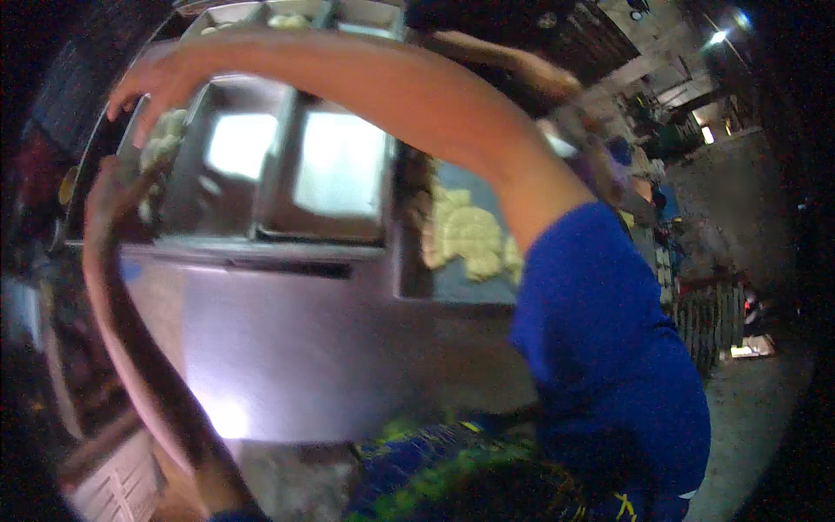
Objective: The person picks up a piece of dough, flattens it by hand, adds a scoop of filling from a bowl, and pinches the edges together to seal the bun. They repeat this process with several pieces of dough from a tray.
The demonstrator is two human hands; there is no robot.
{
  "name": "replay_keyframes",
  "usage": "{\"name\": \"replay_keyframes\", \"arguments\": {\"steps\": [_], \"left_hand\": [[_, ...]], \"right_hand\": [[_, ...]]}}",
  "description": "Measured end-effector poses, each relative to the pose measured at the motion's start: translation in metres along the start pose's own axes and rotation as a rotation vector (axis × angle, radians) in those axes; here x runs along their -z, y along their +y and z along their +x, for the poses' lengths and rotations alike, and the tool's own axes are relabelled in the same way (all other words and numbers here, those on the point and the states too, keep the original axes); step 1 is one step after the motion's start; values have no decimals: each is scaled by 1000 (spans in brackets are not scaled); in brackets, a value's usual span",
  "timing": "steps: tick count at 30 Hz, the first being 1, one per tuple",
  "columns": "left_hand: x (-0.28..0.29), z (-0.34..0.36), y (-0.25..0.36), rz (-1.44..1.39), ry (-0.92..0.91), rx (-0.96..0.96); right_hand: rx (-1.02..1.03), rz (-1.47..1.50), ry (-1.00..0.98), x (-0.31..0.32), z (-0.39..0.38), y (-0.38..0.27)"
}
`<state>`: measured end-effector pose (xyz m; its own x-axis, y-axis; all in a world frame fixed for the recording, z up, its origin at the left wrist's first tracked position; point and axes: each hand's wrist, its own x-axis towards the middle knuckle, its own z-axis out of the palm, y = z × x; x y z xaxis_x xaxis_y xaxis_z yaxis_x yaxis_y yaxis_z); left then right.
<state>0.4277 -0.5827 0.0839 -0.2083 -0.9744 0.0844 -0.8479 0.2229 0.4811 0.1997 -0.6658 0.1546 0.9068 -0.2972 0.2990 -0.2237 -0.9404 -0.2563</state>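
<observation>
Both my arms reach to the leftmost compartment of a row of metal baking pans, where pale dough pieces (165, 143) lie in a line. My right hand (156, 83) arches over the far end of that compartment, fingers apart and pointing down beside the dough. On the near left, my left hand (115, 196) is at the compartment's outer side, its fingers spread next to the dough; it is dark and blurred. Neither hand visibly grips anything. Beside the dough are a pan (196, 204) and another pan (322, 230), both with shiny bare bottoms.
A tray (474, 291) with several pale dough pieces (470, 233) sits on the metal table (296, 348), right of the pans. Farther pans at the top hold dough (289, 21). Another person's forearm (513, 63) extends across the far side. Slatted wood (709, 317) stands at right.
</observation>
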Motion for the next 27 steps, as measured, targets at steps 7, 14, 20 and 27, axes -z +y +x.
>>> {"name": "replay_keyframes", "arguments": {"steps": [7,14,20,27], "left_hand": [[19,-215,154,-546,869,-5],[-154,-360,202,-971,-27,148],[-175,-407,260,-1020,-398,193],[-192,-437,313,-1050,-442,171]], "right_hand": [[-557,-377,405,56,-259,-215],[-915,-191,187,-169,-473,-315],[-858,-263,481,-193,-467,-311],[-1008,530,791,-135,-480,-364]]}}
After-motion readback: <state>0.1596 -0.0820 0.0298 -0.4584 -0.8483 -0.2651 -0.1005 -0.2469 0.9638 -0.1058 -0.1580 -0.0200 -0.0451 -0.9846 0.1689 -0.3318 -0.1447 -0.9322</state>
